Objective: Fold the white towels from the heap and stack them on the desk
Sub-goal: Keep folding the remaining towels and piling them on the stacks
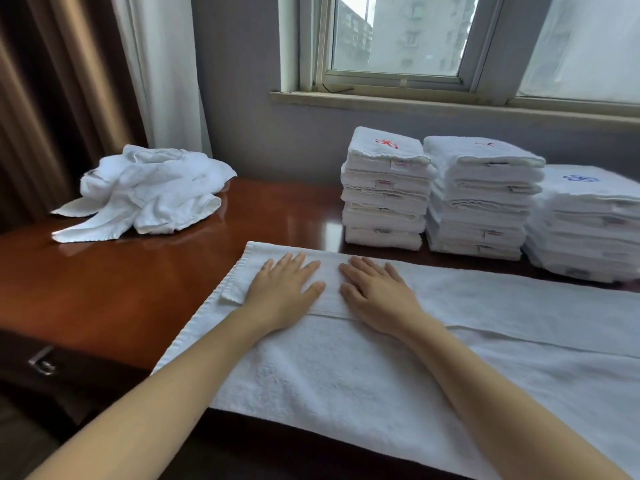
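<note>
A long white towel lies spread across the near part of the brown desk, its far edge folded over toward me. My left hand and my right hand press flat on that folded strip near its left end, side by side, fingers straight. A small corner of the towel is turned up just left of my left hand. The heap of unfolded white towels sits at the desk's far left. Three stacks of folded towels stand at the far right.
A grey wall and a window rise behind the desk. Curtains hang at the left behind the heap. A drawer handle shows on the desk's front at the lower left. Bare desk surface lies between the heap and the spread towel.
</note>
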The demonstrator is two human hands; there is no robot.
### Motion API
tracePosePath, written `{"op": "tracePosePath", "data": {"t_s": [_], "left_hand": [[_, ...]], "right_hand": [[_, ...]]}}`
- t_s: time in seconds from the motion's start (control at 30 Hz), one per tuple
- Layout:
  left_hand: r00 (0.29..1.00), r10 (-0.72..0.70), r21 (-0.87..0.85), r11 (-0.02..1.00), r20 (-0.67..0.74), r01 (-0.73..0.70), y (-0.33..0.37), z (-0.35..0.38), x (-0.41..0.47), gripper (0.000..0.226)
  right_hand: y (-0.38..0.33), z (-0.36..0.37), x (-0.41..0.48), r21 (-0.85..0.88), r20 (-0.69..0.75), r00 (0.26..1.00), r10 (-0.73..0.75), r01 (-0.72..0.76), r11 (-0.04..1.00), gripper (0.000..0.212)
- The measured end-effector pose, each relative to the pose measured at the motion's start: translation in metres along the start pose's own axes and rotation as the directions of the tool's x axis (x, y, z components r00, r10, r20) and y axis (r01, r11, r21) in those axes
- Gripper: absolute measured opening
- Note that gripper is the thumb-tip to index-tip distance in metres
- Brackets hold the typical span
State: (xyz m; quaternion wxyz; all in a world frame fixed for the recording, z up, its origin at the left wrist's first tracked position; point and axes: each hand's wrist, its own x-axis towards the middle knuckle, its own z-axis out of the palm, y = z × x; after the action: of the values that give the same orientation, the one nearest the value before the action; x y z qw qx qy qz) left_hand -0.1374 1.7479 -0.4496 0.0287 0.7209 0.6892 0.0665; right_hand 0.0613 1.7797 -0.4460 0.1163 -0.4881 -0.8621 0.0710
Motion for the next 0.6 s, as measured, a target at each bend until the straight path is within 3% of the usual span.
{"op": "tracePosePath", "data": {"t_s": [0.13,0.23,0.43,0.6], "left_hand": [[0.997,-0.076,0.021,0.997,0.012,0.076,-0.010,-0.004,-0.014,0.059],[0.997,-0.076,-0.035,0.996,0.010,0.076,-0.015,-0.010,-0.039,0.055],[0.991,0.124,-0.257,0.958,-0.047,-0.132,-0.020,-0.013,-0.121,0.045],[0.981,0.170,-0.292,0.938,-0.092,-0.189,-0.020,-0.013,-0.166,0.058]], "right_hand": [[-0.007,-0.004,-0.014,-0.001,-0.117,0.991,-0.058,0.059,0.998,0.044],[-0.012,-0.011,-0.031,-0.004,0.003,0.996,-0.087,0.087,0.996,0.045],[-0.032,-0.021,-0.081,0.055,0.213,0.950,-0.229,0.222,0.973,0.051],[-0.057,-0.014,-0.115,0.140,0.217,0.924,-0.316,0.292,0.946,0.056]]}}
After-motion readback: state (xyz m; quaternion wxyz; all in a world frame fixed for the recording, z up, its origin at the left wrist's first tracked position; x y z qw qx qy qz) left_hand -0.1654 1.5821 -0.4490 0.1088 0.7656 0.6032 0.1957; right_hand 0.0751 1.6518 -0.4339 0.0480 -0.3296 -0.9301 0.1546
